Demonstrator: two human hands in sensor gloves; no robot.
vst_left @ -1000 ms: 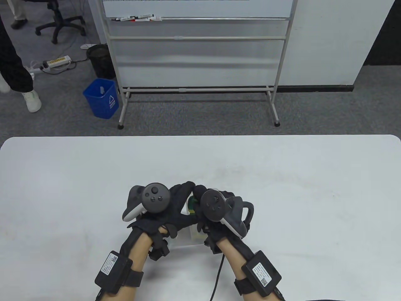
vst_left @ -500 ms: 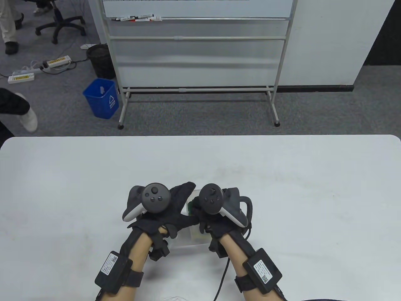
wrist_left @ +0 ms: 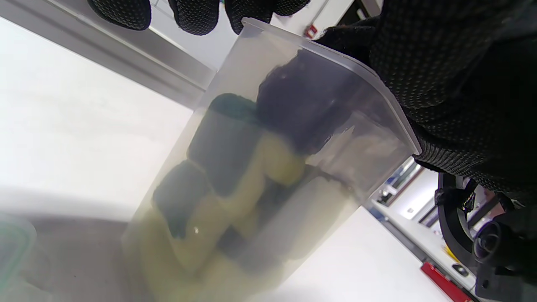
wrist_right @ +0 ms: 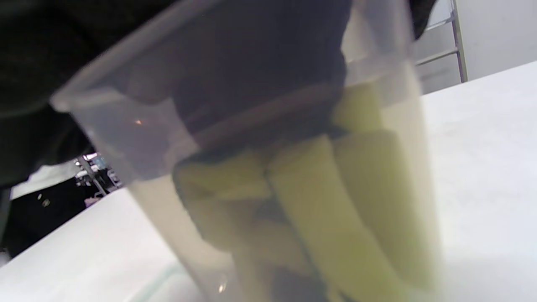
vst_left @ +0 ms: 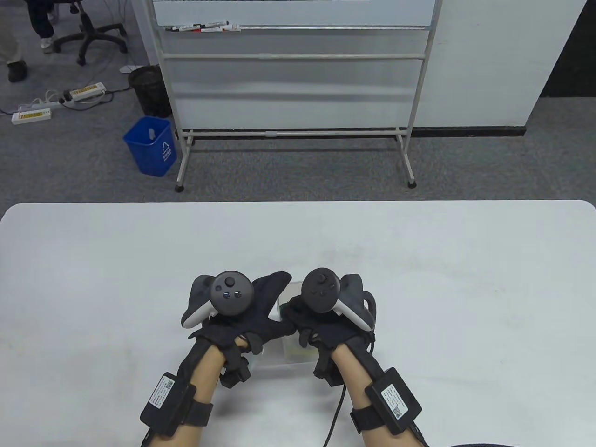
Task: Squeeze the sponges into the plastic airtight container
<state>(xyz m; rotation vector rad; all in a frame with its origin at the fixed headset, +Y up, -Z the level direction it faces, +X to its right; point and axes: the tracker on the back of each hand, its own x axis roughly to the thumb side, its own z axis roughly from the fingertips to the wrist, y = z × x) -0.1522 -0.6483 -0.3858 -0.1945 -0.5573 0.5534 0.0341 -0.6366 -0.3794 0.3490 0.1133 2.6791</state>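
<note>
A clear plastic container [vst_left: 292, 350] stands upright on the white table [vst_left: 419, 279] between my hands. My left hand [vst_left: 260, 321] grips its left side, with fingertips [wrist_left: 193, 12] over the rim. My right hand [vst_left: 309, 326] covers the opening, and its fingers [wrist_left: 302, 105] are pushed down inside and press on the sponges. Several yellow sponges with dark green scouring sides [wrist_left: 235, 180] stand packed in the container [wrist_left: 369, 126]. The right wrist view shows the same yellow sponges [wrist_right: 327, 201] through the container wall [wrist_right: 402, 109], under my dark fingers [wrist_right: 260, 63].
A green-rimmed clear lid [wrist_left: 12, 247] lies on the table beside the container; its edge also shows in the right wrist view [wrist_right: 159, 277]. A whiteboard stand [vst_left: 293, 130] and a blue bin [vst_left: 151, 146] are on the floor beyond the table.
My right hand has pushed down into the container and turned a little. The green sponge seen between the hands before is now hidden under it. My left hand has not moved.
</note>
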